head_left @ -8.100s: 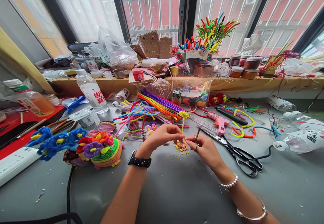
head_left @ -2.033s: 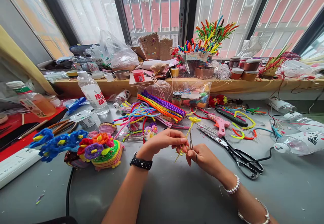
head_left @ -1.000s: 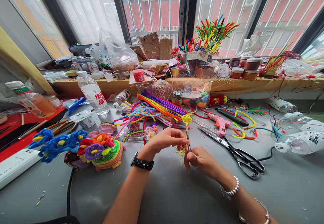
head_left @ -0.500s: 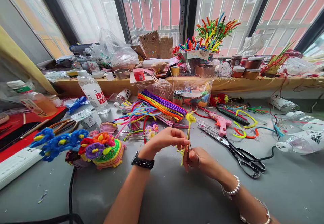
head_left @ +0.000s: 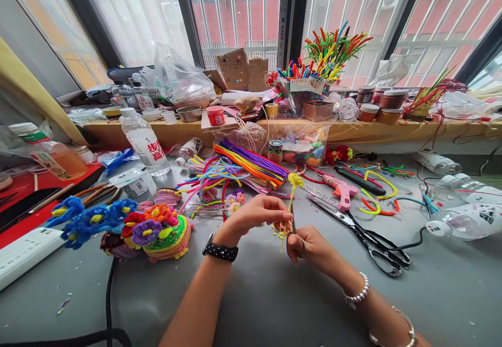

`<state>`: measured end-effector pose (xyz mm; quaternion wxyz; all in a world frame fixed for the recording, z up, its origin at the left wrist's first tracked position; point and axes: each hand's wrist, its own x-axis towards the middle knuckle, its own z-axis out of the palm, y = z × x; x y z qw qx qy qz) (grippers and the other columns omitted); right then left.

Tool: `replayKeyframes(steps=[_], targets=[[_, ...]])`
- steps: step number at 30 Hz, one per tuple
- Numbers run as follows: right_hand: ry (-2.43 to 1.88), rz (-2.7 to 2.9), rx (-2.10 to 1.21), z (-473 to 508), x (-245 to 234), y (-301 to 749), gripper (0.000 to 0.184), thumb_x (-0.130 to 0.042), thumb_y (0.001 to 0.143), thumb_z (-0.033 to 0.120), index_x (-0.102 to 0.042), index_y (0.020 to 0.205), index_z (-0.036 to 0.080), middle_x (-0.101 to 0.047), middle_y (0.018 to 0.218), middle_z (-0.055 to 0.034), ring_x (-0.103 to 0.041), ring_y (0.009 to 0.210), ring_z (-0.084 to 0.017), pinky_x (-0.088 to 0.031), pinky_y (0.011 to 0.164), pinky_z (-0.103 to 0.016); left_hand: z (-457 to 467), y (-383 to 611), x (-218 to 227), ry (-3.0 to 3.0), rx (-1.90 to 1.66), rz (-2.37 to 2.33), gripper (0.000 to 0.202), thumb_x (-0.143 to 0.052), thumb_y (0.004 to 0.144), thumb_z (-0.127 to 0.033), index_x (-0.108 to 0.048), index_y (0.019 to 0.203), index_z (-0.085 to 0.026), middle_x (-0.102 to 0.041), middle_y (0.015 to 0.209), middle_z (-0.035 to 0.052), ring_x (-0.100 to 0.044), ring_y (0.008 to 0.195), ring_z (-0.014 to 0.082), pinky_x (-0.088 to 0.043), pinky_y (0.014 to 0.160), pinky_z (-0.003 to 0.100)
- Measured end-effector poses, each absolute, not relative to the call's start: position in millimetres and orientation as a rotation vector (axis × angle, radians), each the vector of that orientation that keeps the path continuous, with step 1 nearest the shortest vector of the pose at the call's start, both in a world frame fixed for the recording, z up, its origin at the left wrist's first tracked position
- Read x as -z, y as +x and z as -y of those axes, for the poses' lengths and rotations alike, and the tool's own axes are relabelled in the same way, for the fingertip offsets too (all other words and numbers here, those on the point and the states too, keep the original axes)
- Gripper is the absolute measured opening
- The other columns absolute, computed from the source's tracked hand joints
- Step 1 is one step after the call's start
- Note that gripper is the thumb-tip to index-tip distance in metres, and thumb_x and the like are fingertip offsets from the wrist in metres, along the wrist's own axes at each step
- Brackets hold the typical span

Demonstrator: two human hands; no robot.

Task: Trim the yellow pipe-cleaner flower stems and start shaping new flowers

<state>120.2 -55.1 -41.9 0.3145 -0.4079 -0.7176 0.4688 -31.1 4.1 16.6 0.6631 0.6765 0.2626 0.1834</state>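
Observation:
My left hand point(head_left: 257, 215) pinches a thin yellow pipe-cleaner stem point(head_left: 291, 198) that ends in a small fuzzy yellow head point(head_left: 295, 180), held nearly upright above the grey table point(head_left: 266, 305). My right hand point(head_left: 308, 247) is closed round a slim metal tool point(head_left: 294, 227), whose tip meets the stem just beside my left fingertips. Small yellow and pink scraps point(head_left: 279, 230) lie on the table under the hands.
Large black scissors point(head_left: 368, 240) and a pink glue gun point(head_left: 341, 188) lie to the right. A pile of coloured pipe cleaners point(head_left: 243, 166) sits behind the hands. Finished pipe-cleaner flowers point(head_left: 149, 229) rest at left. Water bottles point(head_left: 143, 140) and cluttered sill containers stand beyond.
The stem has swung from leaning right to nearly upright, and my right hand has slid a little lower along it. Both hands keep their grip.

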Motion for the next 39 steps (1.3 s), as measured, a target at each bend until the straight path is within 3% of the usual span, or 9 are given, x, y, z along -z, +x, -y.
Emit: replayKeyframes(steps=[7,16,25,33,39], targets=[[-0.967,1.906,-1.247,60.9,36.9,122.3,0.073,-0.008,0.068,0.07,-0.053,0.058,0.014,-0.026,0.049,0.0039,-0.026,0.046,-0.008,-0.023,0.045,-0.022,-2.8,-29.1,-15.6,1.532,-0.382,-0.569,0.019,-0.06,0.064,-0.03,-0.055,0.064,-0.011,-0.053,0.055,-0.0022,-0.045,0.051,0.0055,-0.033,0.05,0.018],[-1.006,1.862,-1.143,58.7,33.1,119.6,0.072,-0.013,0.068,0.07,-0.052,0.047,0.014,-0.032,0.049,0.002,-0.031,0.047,-0.009,-0.026,0.048,-0.022,-4.0,-30.2,-12.4,1.568,-0.319,-0.567,0.018,-0.059,0.065,-0.029,-0.055,0.065,-0.011,-0.053,0.056,-0.0022,-0.046,0.052,0.0059,-0.033,0.049,0.018],[-1.124,1.771,-1.149,57.1,35.5,117.4,0.066,-0.027,0.068,0.069,-0.042,0.034,0.014,-0.038,0.037,0.0014,-0.035,0.041,-0.008,-0.028,0.048,-0.022,-4.0,-29.0,-12.8,1.545,-0.355,-0.583,0.018,-0.058,0.066,-0.029,-0.054,0.066,-0.011,-0.052,0.056,-0.0019,-0.046,0.053,0.006,-0.034,0.05,0.018],[-1.08,1.841,-1.14,58.8,31.9,119.8,0.074,-0.012,0.066,0.072,-0.051,0.043,0.013,-0.026,0.043,0.0039,-0.027,0.043,-0.008,-0.023,0.045,-0.022,-4.1,-29.0,-12.8,1.546,-0.355,-0.58,0.019,-0.058,0.066,-0.03,-0.054,0.066,-0.011,-0.052,0.059,-0.0015,-0.046,0.056,0.0064,-0.035,0.052,0.018],[-1.093,1.862,-1.115,58.2,30.0,120.5,0.073,-0.014,0.066,0.072,-0.05,0.041,0.013,-0.028,0.043,0.0032,-0.03,0.043,-0.008,-0.026,0.046,-0.022,-4.2,-29.1,-12.0,1.56,-0.322,-0.586,0.02,-0.059,0.065,-0.031,-0.055,0.067,-0.011,-0.051,0.058,-0.0018,-0.046,0.056,0.0067,-0.034,0.053,0.019]])
